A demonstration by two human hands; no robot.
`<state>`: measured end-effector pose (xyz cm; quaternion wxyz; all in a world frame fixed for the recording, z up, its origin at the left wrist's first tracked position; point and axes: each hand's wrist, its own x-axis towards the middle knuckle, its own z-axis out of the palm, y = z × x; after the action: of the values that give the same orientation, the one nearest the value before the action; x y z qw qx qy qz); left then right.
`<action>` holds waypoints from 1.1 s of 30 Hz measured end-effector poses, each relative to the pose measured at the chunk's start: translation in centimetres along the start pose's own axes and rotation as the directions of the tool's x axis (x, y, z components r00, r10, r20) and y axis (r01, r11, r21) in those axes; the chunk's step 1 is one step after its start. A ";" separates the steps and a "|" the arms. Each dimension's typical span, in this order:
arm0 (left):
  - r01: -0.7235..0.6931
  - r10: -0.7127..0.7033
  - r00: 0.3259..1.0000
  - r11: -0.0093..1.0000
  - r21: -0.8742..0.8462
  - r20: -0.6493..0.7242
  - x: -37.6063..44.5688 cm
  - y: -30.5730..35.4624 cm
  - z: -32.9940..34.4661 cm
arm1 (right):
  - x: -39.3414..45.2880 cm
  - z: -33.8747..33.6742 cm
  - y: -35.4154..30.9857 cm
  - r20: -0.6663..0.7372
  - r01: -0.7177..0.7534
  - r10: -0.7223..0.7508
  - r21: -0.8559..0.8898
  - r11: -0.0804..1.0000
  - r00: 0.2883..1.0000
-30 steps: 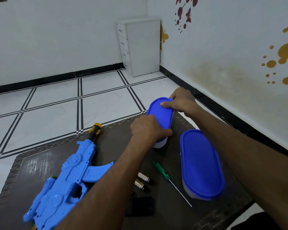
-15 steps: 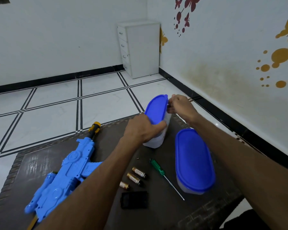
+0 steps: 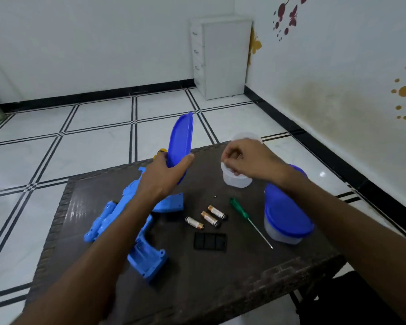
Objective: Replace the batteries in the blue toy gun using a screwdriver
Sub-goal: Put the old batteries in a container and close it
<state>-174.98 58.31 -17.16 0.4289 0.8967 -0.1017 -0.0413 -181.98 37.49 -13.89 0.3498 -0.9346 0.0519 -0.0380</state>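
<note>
Above the table [image 3: 244, 289], the left hand [image 3: 164, 177] grips one blue lid [image 3: 181, 141] upright; the right hand [image 3: 246, 158] curls its fingers into the open container [image 3: 236, 179], contents hidden. Beneath the left arm lies one blue toy gun [image 3: 148, 254]: probably light, rigid plastic, best held by its body. Three batteries [image 3: 206, 218], one screwdriver [image 3: 249, 219], one black cover [image 3: 210, 241] and one lidded container [image 3: 287, 221] lie nearby.

Two bare forearms, no sleeves, bare hands [image 3: 164, 174], no rings or watch
</note>
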 end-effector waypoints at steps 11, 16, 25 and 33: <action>-0.094 0.122 0.992 0.879 0.468 -0.029 -5.8 -4.1 -4.5 | -2.4 6.6 -1.1 0.398 0.215 -0.003 -0.490 0.845 0.917; -0.073 0.091 0.996 0.904 0.422 -0.023 -7.1 -4.5 -4.5 | -2.5 7.2 -0.4 0.326 0.185 -0.022 -0.479 0.858 0.945; 0.208 -0.155 0.972 0.915 -0.344 0.176 -6.2 -1.1 -3.8 | -2.9 4.1 -2.0 0.057 0.101 -0.087 -0.321 0.942 0.995; 0.505 -0.277 0.860 0.580 -0.639 0.429 -5.4 0.0 -3.1 | 2.4 -0.8 1.1 -0.235 -0.137 0.061 -0.320 0.938 0.970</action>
<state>-179.76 61.88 -15.25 0.7116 0.6317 0.0659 -0.3004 -179.72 35.86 -13.88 0.1800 -0.9663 0.1435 -0.1150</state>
